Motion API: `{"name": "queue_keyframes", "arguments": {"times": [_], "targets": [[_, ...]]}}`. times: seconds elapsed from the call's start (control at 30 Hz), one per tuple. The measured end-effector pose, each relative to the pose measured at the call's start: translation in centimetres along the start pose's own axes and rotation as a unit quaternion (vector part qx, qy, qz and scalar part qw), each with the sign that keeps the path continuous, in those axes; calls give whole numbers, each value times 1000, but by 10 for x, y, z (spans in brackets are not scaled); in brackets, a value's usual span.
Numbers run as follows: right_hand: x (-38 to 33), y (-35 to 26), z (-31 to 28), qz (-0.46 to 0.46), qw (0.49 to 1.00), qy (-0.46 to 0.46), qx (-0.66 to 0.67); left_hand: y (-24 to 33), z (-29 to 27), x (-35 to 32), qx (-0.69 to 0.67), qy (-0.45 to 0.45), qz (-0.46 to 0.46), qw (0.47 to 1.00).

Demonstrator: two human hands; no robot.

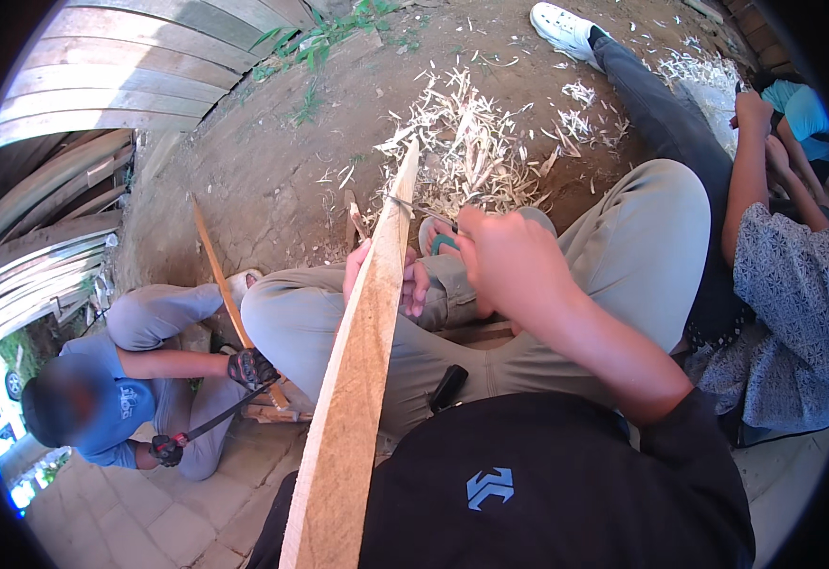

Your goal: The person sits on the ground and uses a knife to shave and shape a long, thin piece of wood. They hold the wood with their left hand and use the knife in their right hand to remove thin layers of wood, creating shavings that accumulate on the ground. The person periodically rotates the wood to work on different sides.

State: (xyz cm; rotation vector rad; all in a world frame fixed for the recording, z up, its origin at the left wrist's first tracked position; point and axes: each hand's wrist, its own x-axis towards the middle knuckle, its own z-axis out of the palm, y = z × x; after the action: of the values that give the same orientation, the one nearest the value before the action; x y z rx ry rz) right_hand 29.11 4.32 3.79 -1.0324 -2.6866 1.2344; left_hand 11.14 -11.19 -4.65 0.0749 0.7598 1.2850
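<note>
A long pale wooden stake (353, 398) rises over my lap, its pointed tip leaning away from me. My left hand (416, 287) is partly hidden behind the stake, with its fingers curled round it below the tip. A closed fist, my right hand (519, 261) is just right of the tip. From that fist a thin dark knife blade (403, 204) lies across the stake near its point; the handle is hidden in my grip. A heap of wood shavings (466, 142) covers the dirt beyond my feet.
At left, a gloved co-worker (139, 398) holds a long red-handled blade (229, 413) against a curved wooden strip (215, 266). Close on my right sits a person in patterned clothing (784, 303); an outstretched dark trouser leg (665, 119) lies ahead. Plank walls (139, 62) stand behind.
</note>
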Motion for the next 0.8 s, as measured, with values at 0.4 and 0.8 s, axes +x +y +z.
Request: {"name": "queue_keyframes", "arguments": {"times": [0.4, 0.8], "targets": [[-4, -17, -6, -70, 994, 77, -45, 1, 22, 7, 47, 65, -9, 997], [-4, -28, -20, -62, 995, 11, -81, 1, 26, 7, 89, 86, -8, 992]]}}
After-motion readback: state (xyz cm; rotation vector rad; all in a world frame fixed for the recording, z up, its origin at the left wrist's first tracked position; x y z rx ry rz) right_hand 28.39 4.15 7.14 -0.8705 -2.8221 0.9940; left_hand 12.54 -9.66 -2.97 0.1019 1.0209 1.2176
